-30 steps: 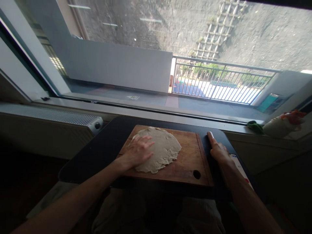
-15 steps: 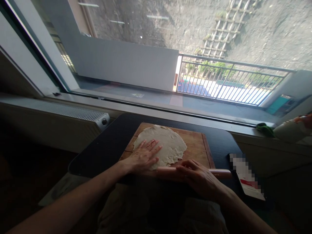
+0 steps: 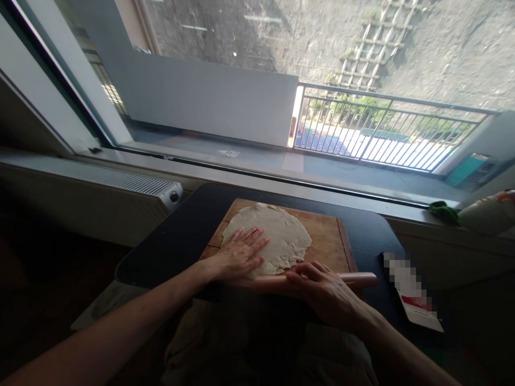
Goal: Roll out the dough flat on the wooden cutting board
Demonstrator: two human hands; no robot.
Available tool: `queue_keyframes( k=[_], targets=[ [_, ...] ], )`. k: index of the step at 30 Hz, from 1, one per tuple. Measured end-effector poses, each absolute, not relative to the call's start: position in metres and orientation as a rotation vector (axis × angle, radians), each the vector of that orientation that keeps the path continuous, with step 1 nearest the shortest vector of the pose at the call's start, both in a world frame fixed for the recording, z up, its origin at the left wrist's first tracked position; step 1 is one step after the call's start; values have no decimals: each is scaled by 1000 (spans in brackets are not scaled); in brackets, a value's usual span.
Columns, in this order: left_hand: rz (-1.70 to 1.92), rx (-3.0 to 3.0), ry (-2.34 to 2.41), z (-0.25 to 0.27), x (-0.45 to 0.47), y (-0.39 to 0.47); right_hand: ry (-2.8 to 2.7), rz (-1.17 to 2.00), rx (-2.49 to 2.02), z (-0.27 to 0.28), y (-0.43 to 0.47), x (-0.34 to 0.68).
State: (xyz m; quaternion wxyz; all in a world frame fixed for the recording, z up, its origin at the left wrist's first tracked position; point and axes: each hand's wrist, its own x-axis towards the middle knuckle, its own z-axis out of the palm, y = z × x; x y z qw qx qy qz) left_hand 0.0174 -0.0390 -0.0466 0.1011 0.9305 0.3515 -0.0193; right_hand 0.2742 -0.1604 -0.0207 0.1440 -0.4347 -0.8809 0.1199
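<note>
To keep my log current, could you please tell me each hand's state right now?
Left hand: open, palm down on the dough sheet.
Right hand: closed on the rolling pin.

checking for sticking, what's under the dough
A wooden board lies under the dough, showing to its left and right. The part directly beneath is covered, so any sticking can't be seen.

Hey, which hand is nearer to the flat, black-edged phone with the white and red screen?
Right. The right hand, holding the pinkish cylindrical rolling pin, is left of the phone; the left hand is farther left, spread on the pale, flat dough.
</note>
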Motion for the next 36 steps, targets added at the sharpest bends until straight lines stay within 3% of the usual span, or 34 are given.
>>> queue_keyframes(
  k=[13,20,28,36],
  targets=[
    [138,2871,1214,-59,-1,-26,-2486,387,-1303,-18,-163,285],
    [238,2888,1069,-58,54,-38,-1893,68,-1941,-32,-130,327],
    [294,2896,993,-67,91,-40,-1779,-33,-2350,-42,-158,322],
    [237,2875,973,-70,103,-42,-1775,79,-2340,-38,-162,272]
  ],
)
